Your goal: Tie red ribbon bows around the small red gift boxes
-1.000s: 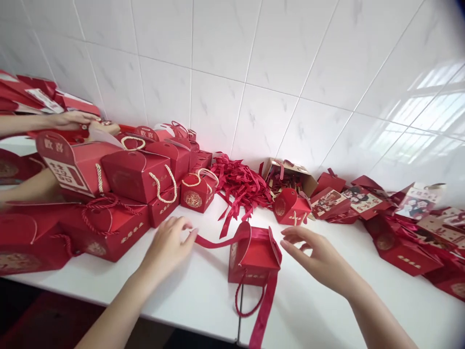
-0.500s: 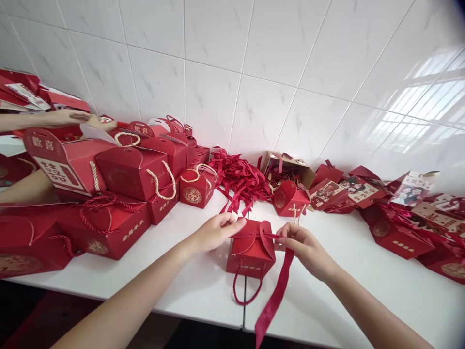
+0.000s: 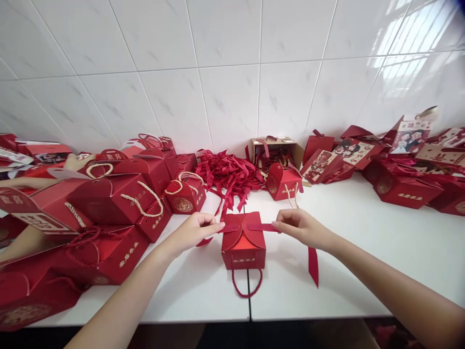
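Observation:
A small red gift box (image 3: pixel 244 249) stands upright on the white table in front of me, its curved top flaps folded together and a dark red cord handle (image 3: pixel 247 294) hanging down its front. A dark red ribbon (image 3: pixel 262 227) runs through the flaps and sticks out on both sides. My left hand (image 3: pixel 201 230) pinches the ribbon left of the box, a short tail hanging below. On the right, my right hand (image 3: pixel 300 227) pinches the other side, with a longer tail dangling under it. Both hands are apart from the box.
Red boxes (image 3: pixel 112 196) are stacked at left, where another person's arm (image 3: pixel 27 183) reaches in. A heap of ribbons (image 3: pixel 232 174) lies by the wall, beside an open carton (image 3: pixel 296 150). Several decorated boxes (image 3: pixel 407 184) sit at right; the table's edge (image 3: pixel 203 320) is near me.
The box flaps have closed together and the ribbon is drawn out straight to both sides. My hands have moved apart. The view has shifted.

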Motion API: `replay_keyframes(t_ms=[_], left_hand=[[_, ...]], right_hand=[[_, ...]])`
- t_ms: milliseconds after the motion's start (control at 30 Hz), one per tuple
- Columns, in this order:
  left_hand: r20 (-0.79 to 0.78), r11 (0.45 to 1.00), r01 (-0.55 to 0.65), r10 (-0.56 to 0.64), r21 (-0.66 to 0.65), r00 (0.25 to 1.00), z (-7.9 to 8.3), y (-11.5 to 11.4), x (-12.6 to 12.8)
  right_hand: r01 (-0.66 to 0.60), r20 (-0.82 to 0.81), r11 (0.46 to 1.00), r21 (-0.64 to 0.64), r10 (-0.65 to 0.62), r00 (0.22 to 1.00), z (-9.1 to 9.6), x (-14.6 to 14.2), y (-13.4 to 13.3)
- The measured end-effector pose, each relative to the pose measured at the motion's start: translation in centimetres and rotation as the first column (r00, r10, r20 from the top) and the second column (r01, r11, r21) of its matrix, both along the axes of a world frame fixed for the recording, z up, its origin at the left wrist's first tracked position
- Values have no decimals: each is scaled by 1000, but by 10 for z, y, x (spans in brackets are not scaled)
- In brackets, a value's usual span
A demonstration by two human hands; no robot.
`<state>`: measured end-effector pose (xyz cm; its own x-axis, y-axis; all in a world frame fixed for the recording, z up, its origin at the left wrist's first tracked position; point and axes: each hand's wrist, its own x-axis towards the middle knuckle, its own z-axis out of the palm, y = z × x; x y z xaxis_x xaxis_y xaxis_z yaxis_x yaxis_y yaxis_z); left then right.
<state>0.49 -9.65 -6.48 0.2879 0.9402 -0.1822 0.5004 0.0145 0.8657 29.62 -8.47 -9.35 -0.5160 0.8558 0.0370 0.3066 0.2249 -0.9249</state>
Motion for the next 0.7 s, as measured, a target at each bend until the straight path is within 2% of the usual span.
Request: replay_keyframes(t_ms=[100,233,300,367,433,500,533,567,600,667,700], left_hand=[[8,999,4,-4,-40,1000,-9,1,-5],[13,1000,-9,9,-23,1000,-12,-1,-10],[1,1000,-13,13,14,1000,-14,-1,-14],[-92,987,-97,110,130,990,-18,-1,-22],[-194,917,-249,318,311,928,-25,-2,-31],[-223,789,-370,524,490,822,-31,-9,-40],[-227,752,-381,564,537,794,-32,-15,-43],[-244,760,-358,550,542,799,-32,-24,-44],[-278,801,-307,494,514,824,-31,-34,-43],[-331,919,-154,282,364,901,-29,-55,-36],[-334,955,-80,177,284,926,-28,-64,-31]], right_hand=[[1,137,986,169,-25,990,-10,6,-4],[-80,280,895,439,-51,959,-20,8,-10],[-109,349,851,514,-91,933,-25,8,-12],[-119,410,820,560,-149,900,-29,8,-14],[-102,483,803,588,-247,840,-31,8,-17],[-54,583,810,585,-373,721,-29,8,-24],[-33,640,827,561,-408,651,-26,7,-28],[-16,691,855,519,-409,596,-23,6,-33],[-5,730,887,462,-376,571,-20,4,-37],[-23,750,942,334,-251,612,-14,-1,-46],[-48,736,959,278,-180,652,-13,-4,-49]])
